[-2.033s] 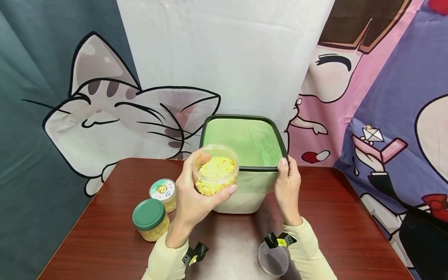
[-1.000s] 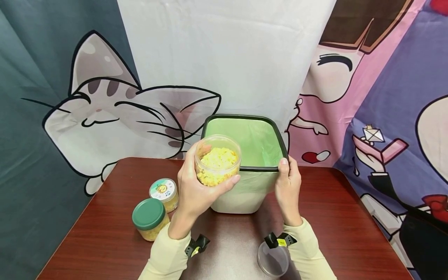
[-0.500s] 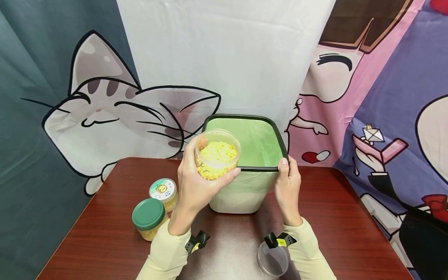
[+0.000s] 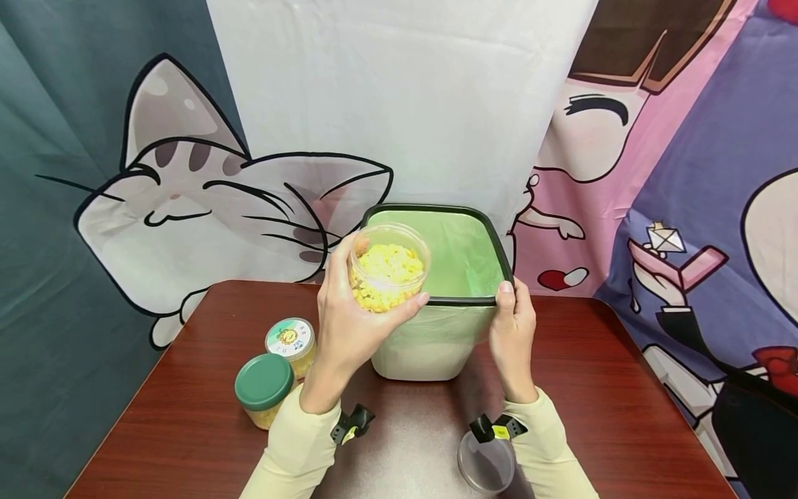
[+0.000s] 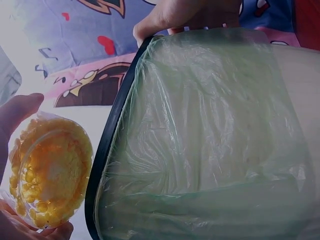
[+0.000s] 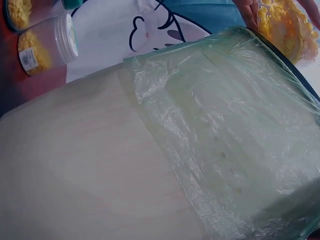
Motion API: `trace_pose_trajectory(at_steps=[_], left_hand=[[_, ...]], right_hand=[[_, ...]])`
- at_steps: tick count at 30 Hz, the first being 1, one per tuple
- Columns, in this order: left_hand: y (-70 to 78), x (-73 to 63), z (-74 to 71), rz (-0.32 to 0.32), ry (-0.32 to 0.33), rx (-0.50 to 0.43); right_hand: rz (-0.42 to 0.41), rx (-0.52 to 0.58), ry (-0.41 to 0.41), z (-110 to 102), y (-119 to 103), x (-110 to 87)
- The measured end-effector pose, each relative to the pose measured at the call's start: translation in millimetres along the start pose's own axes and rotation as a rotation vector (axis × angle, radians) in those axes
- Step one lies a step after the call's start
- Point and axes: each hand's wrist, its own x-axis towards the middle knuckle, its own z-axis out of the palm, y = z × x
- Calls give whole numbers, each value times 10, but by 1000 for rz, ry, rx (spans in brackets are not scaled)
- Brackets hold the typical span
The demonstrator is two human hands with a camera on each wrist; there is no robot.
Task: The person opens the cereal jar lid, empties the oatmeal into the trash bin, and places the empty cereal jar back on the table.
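Observation:
My left hand grips a clear, lidless plastic jar of small yellow pieces, tilted slightly, up at the near left corner of a trash bin. From below, in the left wrist view, the jar's base appears close beside the bin's black rim. A pale green bag lines the bin and folds down over its outside. On the bin's right side, my right hand holds the rim, thumb on top and the other fingers mostly hidden behind the wall.
To the left on the brown table stand two lidded jars of yellow pieces: one with a green lid, one with a printed lid. A clear round lid lies near my right wrist. A printed curtain hangs behind.
The left hand has raised the open jar up and slightly to the right, from in front of the bin to overlap its rim. The right hand and the bin stay about where they were.

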Motion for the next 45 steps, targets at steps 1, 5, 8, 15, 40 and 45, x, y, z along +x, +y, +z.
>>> trace_pose_trajectory(at_steps=[1,5,8,15,40,45], left_hand=[[1,4,2,-1,0,4],[-5,18,11,-7,0,11],[-12,25,18,-9,0,9],[-40,39,36,-13,9,28],[-100,91,85,-16,5,81],[-109,94,96,-7,5,88]], right_hand=[[0,-1,2,1,-3,-1],[6,-2,3,6,-13,-6],[15,-1,4,9,-15,-10],[60,-2,8,21,-115,-39],[93,-4,23,29,-419,-122],[79,2,24,28,-187,-77]])
